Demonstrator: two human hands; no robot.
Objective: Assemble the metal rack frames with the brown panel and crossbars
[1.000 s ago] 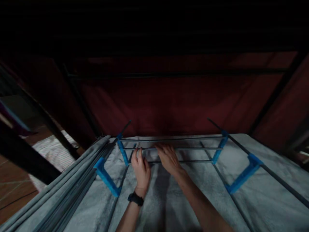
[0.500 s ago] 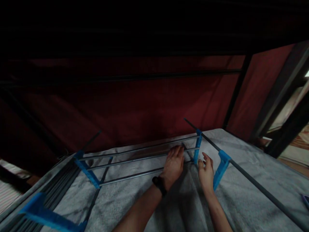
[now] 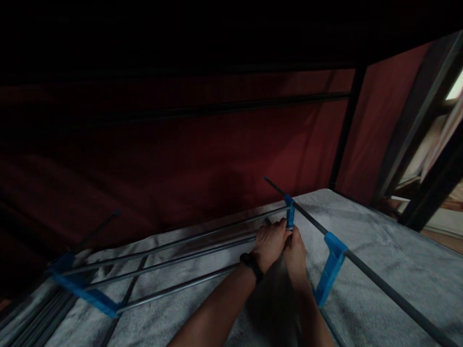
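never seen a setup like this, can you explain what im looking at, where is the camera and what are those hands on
There is no machine here: these are a person's two bare hands, seen by one camera worn on their head, looking forward and down. The left hand has a dark band on its wrist; the right hand is beside it. Both are at the right end of a frame made of grey bars and blue brackets. Their fingers hide just what they grip. The frame rests on a pale grey cloth, with a bundle of grey rods at the lower left. Behind hangs dark red fabric.
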